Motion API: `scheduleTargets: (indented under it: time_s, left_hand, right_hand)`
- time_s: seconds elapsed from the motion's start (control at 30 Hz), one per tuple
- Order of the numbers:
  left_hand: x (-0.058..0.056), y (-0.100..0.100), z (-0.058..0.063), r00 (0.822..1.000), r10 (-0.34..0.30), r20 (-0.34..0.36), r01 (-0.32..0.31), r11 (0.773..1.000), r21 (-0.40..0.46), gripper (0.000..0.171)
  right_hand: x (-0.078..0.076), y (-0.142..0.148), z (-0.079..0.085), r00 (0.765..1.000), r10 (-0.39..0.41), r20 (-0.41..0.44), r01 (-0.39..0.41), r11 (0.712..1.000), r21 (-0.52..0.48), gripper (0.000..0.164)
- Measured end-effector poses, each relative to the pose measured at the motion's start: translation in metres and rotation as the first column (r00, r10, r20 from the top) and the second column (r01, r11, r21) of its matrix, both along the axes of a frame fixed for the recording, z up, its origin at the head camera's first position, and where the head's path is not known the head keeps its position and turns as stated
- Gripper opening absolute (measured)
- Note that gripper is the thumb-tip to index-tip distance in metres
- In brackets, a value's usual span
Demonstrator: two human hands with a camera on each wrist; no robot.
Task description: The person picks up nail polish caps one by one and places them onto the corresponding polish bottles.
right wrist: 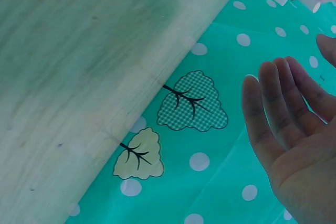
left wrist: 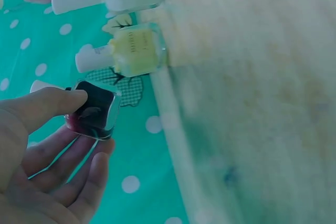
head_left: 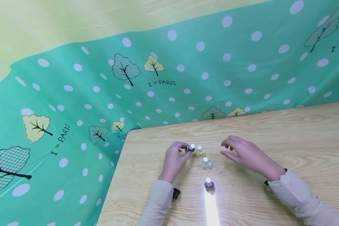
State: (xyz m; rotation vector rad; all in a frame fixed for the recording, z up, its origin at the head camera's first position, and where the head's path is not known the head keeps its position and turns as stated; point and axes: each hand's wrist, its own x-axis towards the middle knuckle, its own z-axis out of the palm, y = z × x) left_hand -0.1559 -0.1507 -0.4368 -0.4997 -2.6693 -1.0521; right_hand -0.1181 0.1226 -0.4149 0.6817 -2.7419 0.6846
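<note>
My left hand (head_left: 174, 158) pinches a dark nail polish bottle (left wrist: 94, 109) with a white cap between thumb and fingers. Right beside it stands a yellow nail polish bottle (head_left: 201, 153), white-capped too. A clear, pale bottle (head_left: 207, 165) is a little nearer to me, and a purple nail polish bottle (head_left: 209, 186) stands closer still. Over the table to the right of the bottles, my right hand (head_left: 244, 153) holds nothing, its fingers loosely bent. In the right wrist view the fingers (right wrist: 283, 103) of that hand show relaxed and apart from the bottles.
The bottles stand on a light wooden table (head_left: 305, 138). A small black object (head_left: 176, 193) lies beside the left sleeve. Behind the table hangs a green dotted cloth (head_left: 186, 75) with tree prints. A bright streak of light (head_left: 212, 208) falls in front of the purple bottle.
</note>
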Motion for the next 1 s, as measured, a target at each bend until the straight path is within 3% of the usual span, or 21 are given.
scheduleTargets:
  time_s: [0.4,0.8,1.0]
  left_hand:
    - [0.007,-0.008,-0.012,0.987,0.013,0.161,-0.001,0.997,-0.075,0.024]
    - [0.008,-0.007,-0.016,0.968,0.021,0.248,0.002,0.996,-0.09,0.025]
    - [0.01,-0.009,-0.016,0.967,0.041,0.252,-0.005,0.99,-0.141,0.03]
  right_hand:
    - [0.011,0.011,-0.008,0.995,-0.001,0.099,-0.003,0.999,0.039,0.029]
    - [0.018,0.022,-0.013,0.993,0.01,0.121,-0.015,0.999,0.04,0.029]
    - [0.02,0.023,-0.016,0.994,0.016,0.109,-0.021,0.999,0.046,0.029]
